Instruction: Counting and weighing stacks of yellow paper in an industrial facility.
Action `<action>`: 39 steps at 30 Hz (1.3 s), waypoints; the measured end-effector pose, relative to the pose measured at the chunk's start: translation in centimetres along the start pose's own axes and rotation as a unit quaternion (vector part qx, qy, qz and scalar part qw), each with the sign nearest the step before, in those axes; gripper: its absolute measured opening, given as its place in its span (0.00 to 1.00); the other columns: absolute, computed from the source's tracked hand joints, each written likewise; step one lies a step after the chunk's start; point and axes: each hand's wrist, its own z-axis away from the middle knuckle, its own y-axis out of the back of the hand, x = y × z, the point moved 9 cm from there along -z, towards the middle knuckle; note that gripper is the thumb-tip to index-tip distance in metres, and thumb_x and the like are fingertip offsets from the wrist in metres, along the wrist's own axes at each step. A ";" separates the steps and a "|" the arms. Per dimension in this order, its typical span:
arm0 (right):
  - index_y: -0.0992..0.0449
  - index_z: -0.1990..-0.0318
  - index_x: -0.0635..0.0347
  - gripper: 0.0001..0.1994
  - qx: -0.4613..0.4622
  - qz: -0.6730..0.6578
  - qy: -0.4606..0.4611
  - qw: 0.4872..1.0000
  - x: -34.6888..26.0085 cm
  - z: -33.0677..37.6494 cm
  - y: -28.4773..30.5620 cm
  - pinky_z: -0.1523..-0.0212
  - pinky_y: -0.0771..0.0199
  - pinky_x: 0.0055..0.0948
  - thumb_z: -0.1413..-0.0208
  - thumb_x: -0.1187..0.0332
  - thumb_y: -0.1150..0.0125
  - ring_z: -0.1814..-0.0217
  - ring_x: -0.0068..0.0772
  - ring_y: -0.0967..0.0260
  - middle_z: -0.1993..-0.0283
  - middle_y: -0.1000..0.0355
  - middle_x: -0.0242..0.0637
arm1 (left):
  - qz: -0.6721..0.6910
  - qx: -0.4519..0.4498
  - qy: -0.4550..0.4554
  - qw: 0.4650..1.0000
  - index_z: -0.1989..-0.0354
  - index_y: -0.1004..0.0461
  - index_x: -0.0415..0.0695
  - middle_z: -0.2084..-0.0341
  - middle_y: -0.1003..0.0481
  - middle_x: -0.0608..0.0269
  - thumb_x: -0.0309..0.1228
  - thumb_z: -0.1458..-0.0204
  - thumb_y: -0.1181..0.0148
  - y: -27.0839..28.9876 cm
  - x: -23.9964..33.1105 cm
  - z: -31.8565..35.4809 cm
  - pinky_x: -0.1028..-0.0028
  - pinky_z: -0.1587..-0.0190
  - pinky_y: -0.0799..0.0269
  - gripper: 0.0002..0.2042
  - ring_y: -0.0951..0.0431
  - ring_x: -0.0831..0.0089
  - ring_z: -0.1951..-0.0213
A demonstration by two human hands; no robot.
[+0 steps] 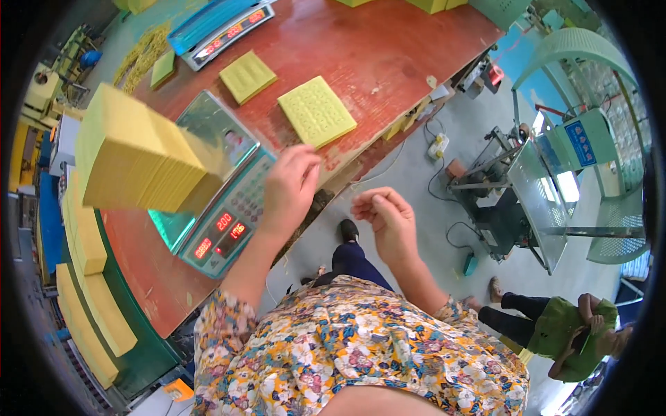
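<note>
My left hand (293, 182) hovers by the table's front edge, beside the keypad of a digital scale (232, 208). Its fingers are curled together, and I see nothing in them. To its right, over the floor, my right hand (390, 216) is raised with fingers bent toward the thumb, nothing visible between them. A tall stack of yellow sheets (142, 152) rests on the scale's pan, slightly blurred and hiding part of it. Just beyond my left hand lies a square stack of perforated yellow pads (317, 111). Another small yellow stack (248, 76) sits farther left.
A second scale with a blue tray (220, 28) stands at the back of the worn red table (409, 52). Long yellow blocks (94, 305) line the left side. On the right are a green chair (586, 69), a metal-framed machine (513, 194), floor cables and a person in green (572, 340).
</note>
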 end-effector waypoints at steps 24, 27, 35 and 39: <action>0.24 0.54 0.65 0.12 0.023 0.072 -0.154 0.985 -1.9 -10.3 6.9 0.59 0.24 0.27 0.35 0.66 0.47 0.61 0.27 0.24 0.62 0.23 0.37 | -0.253 -0.043 -0.072 0.964 0.69 0.26 0.37 0.49 0.26 0.51 0.22 0.53 0.38 -7.2 1.0 -5.7 0.57 0.41 0.34 0.05 0.29 0.50 0.43; 0.25 0.49 0.68 0.14 -0.007 0.132 -0.204 0.970 -0.7 -11.3 5.3 0.59 0.24 0.28 0.37 0.68 0.45 0.61 0.27 0.26 0.60 0.24 0.38 | -0.235 -0.069 -0.102 0.964 0.69 0.26 0.37 0.49 0.27 0.50 0.23 0.53 0.37 -7.2 3.2 -1.7 0.56 0.41 0.34 0.05 0.30 0.51 0.42; 0.28 0.48 0.71 0.15 -0.126 0.310 0.010 0.942 -5.6 -7.9 -3.8 0.54 0.30 0.23 0.42 0.78 0.48 0.55 0.21 0.30 0.55 0.26 0.33 | 0.255 0.137 0.293 0.911 0.57 0.25 0.35 0.51 0.25 0.58 0.33 0.41 0.39 0.3 -2.4 3.9 0.71 0.48 0.28 0.12 0.25 0.68 0.49; 0.26 0.50 0.70 0.13 -0.215 0.297 0.072 0.928 -7.6 -5.2 -11.5 0.58 0.30 0.20 0.44 0.79 0.47 0.59 0.17 0.31 0.58 0.26 0.32 | 0.367 0.146 0.320 0.861 0.60 0.24 0.37 0.75 0.27 0.75 0.31 0.37 0.43 8.0 1.2 4.8 0.82 0.70 0.31 0.09 0.30 0.88 0.73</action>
